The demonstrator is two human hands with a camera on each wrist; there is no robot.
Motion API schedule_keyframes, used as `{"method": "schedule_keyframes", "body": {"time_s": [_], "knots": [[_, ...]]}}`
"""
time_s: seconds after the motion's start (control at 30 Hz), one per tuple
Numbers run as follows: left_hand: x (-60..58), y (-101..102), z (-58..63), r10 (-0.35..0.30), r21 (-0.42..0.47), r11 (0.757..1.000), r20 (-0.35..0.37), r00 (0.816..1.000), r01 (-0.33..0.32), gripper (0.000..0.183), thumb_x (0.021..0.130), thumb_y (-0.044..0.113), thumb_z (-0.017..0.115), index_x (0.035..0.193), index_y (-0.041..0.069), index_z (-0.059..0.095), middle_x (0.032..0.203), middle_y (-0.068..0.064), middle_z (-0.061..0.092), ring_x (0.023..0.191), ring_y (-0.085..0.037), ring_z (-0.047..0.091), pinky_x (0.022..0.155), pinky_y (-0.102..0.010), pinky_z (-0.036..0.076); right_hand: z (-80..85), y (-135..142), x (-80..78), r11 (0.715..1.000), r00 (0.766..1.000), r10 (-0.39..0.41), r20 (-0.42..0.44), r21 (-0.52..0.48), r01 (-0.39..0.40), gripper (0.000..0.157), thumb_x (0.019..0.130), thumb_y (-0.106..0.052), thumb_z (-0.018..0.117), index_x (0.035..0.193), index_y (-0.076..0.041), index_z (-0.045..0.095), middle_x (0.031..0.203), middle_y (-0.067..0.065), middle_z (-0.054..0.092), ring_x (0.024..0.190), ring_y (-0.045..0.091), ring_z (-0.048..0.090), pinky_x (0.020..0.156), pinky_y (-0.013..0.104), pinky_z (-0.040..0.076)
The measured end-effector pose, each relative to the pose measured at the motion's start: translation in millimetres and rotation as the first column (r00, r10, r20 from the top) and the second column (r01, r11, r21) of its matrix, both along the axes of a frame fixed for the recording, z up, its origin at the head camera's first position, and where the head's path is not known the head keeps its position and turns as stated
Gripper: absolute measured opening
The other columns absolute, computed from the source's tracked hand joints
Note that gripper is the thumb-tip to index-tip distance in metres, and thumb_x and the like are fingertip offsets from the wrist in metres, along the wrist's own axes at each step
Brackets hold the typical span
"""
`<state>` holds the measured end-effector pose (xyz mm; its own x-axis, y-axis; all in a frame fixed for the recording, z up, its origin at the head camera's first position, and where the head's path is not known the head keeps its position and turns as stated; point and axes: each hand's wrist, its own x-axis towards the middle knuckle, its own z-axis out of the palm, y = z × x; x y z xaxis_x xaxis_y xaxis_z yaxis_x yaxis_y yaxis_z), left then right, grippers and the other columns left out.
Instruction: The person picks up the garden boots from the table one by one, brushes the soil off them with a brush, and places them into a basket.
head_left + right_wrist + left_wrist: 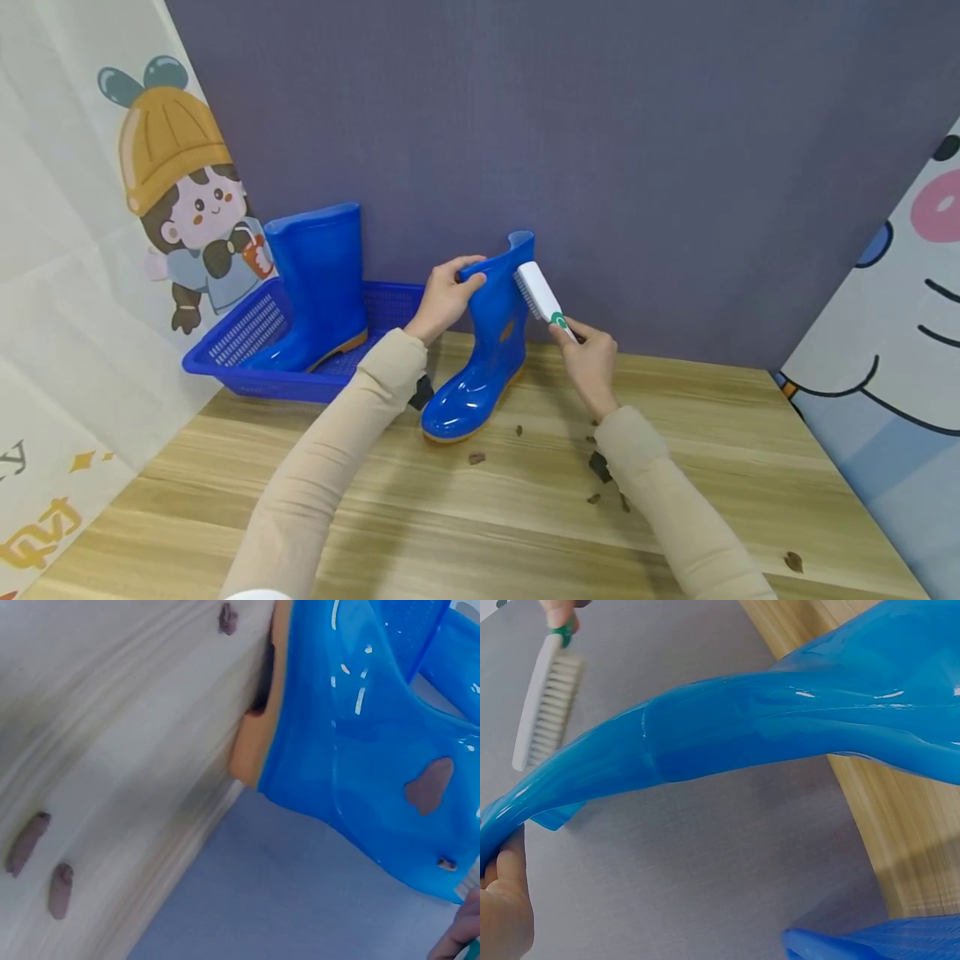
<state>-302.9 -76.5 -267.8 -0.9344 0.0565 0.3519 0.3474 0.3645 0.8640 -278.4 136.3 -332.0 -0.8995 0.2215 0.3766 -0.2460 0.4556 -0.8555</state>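
A glossy blue rain boot (491, 342) with a tan sole stands on the wooden table, toe towards me. My left hand (445, 298) grips the top rim of its shaft, thumb outside. In my right hand (591, 360) is the handle of a white scrub brush (537, 290) with a green band. Its bristles face the upper shaft and appear to meet it on the right side. A brown mud patch (430, 786) sticks to the shaft, and a smaller brown bit (447, 864) is near the bristles.
Behind on the left, a second blue boot (318, 267) stands in a blue plastic basket (277, 387). Several brown crumbs, such as one lump (477, 458) by the toe and another (793, 562) at the right, lie on the table (480, 542). A grey panel (600, 167) rises at the back.
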Motion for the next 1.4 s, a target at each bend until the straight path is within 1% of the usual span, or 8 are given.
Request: {"method": "schedule_keyframes", "body": {"time_s": [0.1, 0.2, 0.43, 0.67, 0.87, 1.03, 1.2, 1.4], "knots": [[0.5, 0.3, 1.8, -0.007, 0.0, 1.0, -0.001, 1.0, 0.007, 0.034, 0.094, 0.023, 0.052, 0.127, 0.014, 0.055, 0.122, -0.007, 0.059, 0.101, -0.019, 0.06, 0.087, -0.036, 0.051, 2.1, -0.3, -0.8, 0.999, 0.998, -0.008, -0.069, -0.053, 0.005, 0.032, 0.083, -0.026, 0.069, 0.11, -0.009, 0.067, 0.095, 0.015, 0.07, 0.063, 0.018, 0.059, 0.046, 0.018, 0.04], [0.7, 0.6, 2.6, -0.01, -0.003, 1.0, -0.011, 1.0, 0.01, 0.034, 0.094, 0.023, 0.052, 0.127, 0.013, 0.055, 0.12, -0.007, 0.06, 0.097, -0.018, 0.06, 0.084, -0.034, 0.051, 1.9, 1.4, -3.1, 0.998, 0.993, -0.018, -0.113, -0.057, 0.012, 0.032, 0.083, -0.024, 0.068, 0.11, -0.006, 0.067, 0.094, 0.016, 0.07, 0.062, 0.015, 0.058, 0.046, 0.017, 0.041], [0.0, 1.6, 1.2, -0.015, -0.005, 1.0, -0.029, 0.999, 0.015, 0.033, 0.094, 0.022, 0.052, 0.126, 0.012, 0.056, 0.106, -0.009, 0.063, 0.077, -0.016, 0.053, 0.065, -0.024, 0.043, -5.1, 10.4, -6.8, 1.0, 1.0, -0.011, 0.003, 0.017, 0.011, 0.033, 0.084, -0.026, 0.067, 0.112, -0.008, 0.066, 0.095, 0.016, 0.069, 0.053, 0.012, 0.05, 0.044, 0.02, 0.038], [-0.3, 0.1, 1.1, -0.015, -0.004, 1.0, -0.035, 0.999, 0.015, 0.034, 0.094, 0.022, 0.052, 0.126, 0.012, 0.055, 0.11, -0.008, 0.063, 0.079, -0.016, 0.054, 0.067, -0.024, 0.043, -11.0, 24.4, -3.9, 0.998, 0.995, -0.044, 0.089, 0.053, 0.039, 0.033, 0.084, -0.028, 0.067, 0.11, -0.008, 0.067, 0.097, 0.014, 0.07, 0.061, 0.013, 0.054, 0.049, 0.021, 0.042], [0.7, -1.2, 1.9, -0.015, 0.0, 1.0, -0.034, 0.999, 0.015, 0.034, 0.094, 0.021, 0.052, 0.127, 0.012, 0.055, 0.112, -0.008, 0.062, 0.081, -0.017, 0.054, 0.068, -0.025, 0.044, -6.3, 29.6, -1.6, 0.996, 0.997, -0.058, 0.043, 0.076, 0.055, 0.034, 0.085, -0.028, 0.066, 0.112, -0.008, 0.067, 0.096, 0.015, 0.07, 0.052, 0.011, 0.05, 0.044, 0.02, 0.039], [0.9, -0.9, 0.9, -0.012, -0.004, 1.0, -0.031, 0.999, 0.012, 0.034, 0.094, 0.021, 0.052, 0.127, 0.012, 0.055, 0.106, -0.009, 0.062, 0.078, -0.016, 0.054, 0.066, -0.024, 0.044, -0.6, 22.9, 3.4, 0.999, 1.0, -0.005, -0.003, 0.047, 0.005, 0.036, 0.085, -0.031, 0.065, 0.113, -0.009, 0.066, 0.093, 0.015, 0.07, 0.052, 0.01, 0.049, 0.043, 0.02, 0.038], [0.3, -1.3, 0.7, -0.013, -0.016, 1.0, -0.028, 1.0, 0.013, 0.035, 0.094, 0.023, 0.053, 0.127, 0.013, 0.054, 0.103, -0.009, 0.062, 0.077, -0.015, 0.054, 0.067, -0.025, 0.046, -1.5, 18.5, 5.1, 0.997, 0.999, 0.041, 0.007, 0.068, -0.041, 0.035, 0.084, -0.027, 0.066, 0.112, -0.006, 0.066, 0.092, 0.016, 0.07, 0.048, 0.011, 0.044, 0.041, 0.02, 0.035], [1.4, -1.3, 3.3, -0.011, -0.038, 0.999, -0.048, 0.999, 0.009, 0.039, 0.091, 0.023, 0.057, 0.128, 0.011, 0.053, 0.11, -0.012, 0.063, 0.089, -0.021, 0.06, 0.079, -0.034, 0.053, -6.9, 31.1, 10.1, 0.997, 0.996, 0.067, 0.055, 0.026, -0.068, 0.037, 0.085, -0.029, 0.066, 0.114, -0.007, 0.065, 0.095, 0.015, 0.069, 0.047, 0.006, 0.042, 0.042, 0.02, 0.036]]}}
